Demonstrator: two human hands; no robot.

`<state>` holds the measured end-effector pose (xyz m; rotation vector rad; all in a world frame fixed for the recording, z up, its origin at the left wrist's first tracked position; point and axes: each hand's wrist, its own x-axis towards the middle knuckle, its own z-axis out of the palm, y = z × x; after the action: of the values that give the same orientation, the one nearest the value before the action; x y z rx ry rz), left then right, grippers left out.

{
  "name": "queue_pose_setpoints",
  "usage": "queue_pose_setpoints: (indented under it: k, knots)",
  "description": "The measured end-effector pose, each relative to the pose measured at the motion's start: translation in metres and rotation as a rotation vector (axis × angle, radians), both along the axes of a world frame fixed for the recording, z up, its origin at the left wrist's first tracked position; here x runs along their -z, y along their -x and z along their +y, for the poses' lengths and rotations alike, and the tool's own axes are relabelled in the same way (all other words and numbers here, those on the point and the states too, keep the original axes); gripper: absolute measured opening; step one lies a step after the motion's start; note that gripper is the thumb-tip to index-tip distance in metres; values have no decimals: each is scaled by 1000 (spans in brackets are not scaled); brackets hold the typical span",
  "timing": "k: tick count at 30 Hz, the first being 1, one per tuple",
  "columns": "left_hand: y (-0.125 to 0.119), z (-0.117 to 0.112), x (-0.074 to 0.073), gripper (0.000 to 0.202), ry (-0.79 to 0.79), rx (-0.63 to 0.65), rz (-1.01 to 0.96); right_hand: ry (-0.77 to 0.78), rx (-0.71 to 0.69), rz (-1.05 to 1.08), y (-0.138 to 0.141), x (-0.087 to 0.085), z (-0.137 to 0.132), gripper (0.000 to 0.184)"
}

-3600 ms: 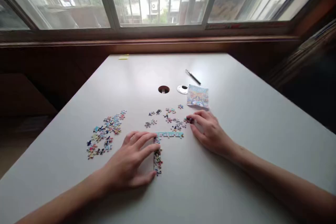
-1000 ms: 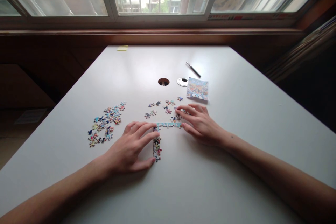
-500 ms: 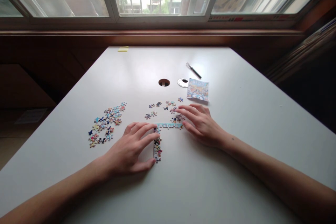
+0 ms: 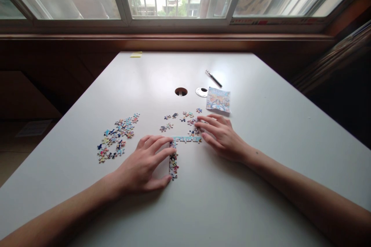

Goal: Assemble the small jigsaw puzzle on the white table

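Joined jigsaw pieces form an L-shaped border, with a blue top strip (image 4: 187, 139) and a darker, many-coloured left strip (image 4: 173, 164). My left hand (image 4: 147, 162) lies with fingers spread along the left strip, fingertips at the corner and thumb at the lower end. At the right end of the top strip rests my right hand (image 4: 222, 135), its fingers apart. Its fingertips touch or hover over a small cluster of loose jigsaw pieces (image 4: 192, 122), partly covering them. More loose pieces (image 4: 167, 126) lie just above the border.
A larger spread of loose jigsaw pieces (image 4: 116, 135) lies to the left. Farther back are a creased picture sheet (image 4: 218, 100), a pen (image 4: 213, 78), a round cable hole (image 4: 181, 92) and its cover (image 4: 201, 92). Yellow tape (image 4: 136, 54) marks the far edge of the white table (image 4: 261, 200).
Almost nothing differs. The fingers of my right hand have shifted very slightly over the loose pieces; my left hand stays in place.
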<state>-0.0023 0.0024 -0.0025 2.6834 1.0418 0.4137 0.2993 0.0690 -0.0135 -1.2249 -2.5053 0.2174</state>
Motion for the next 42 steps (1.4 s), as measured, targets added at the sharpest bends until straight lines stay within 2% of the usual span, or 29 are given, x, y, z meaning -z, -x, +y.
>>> queue_pose_setpoints:
  k: [2, 5, 7, 13, 18, 23, 26, 29, 31, 37, 42]
  knots:
    - [0, 0, 0, 56, 3, -1, 7, -16, 21, 57, -1, -2, 5, 33]
    - [0, 0, -1, 56, 7, -2, 13, -103, 129, 134, 1, -6, 19, 25]
    - [0, 1, -1, 57, 6, -2, 11, -126, 167, 95, 5, -9, 30, 20]
    - [1, 0, 0, 57, 1, -3, 12, 20, 222, -12, 25, -15, 51, 10]
    - [1, 1, 2, 57, -8, -4, 0, 185, 263, 140, 24, -23, 49, 6]
    - [0, 0, 3, 55, -12, 0, -3, 393, 125, 377, 25, -31, 17, 11]
    - [1, 0, 3, 55, -15, 3, -8, 498, 33, 383, 36, -34, -12, 11]
    - [2, 0, 3, 55, -16, 12, -11, 568, -156, 354, 50, -33, -37, 9]
    - [2, 0, 2, 55, -14, 12, -12, 546, -243, 320, 57, -31, -49, 13]
    - [1, 0, 0, 51, 1, 4, -4, 522, -379, 286, 62, -23, -66, 14]
    - [0, 0, 0, 49, 10, 0, 7, 426, -405, 272, 62, -17, -73, 14]
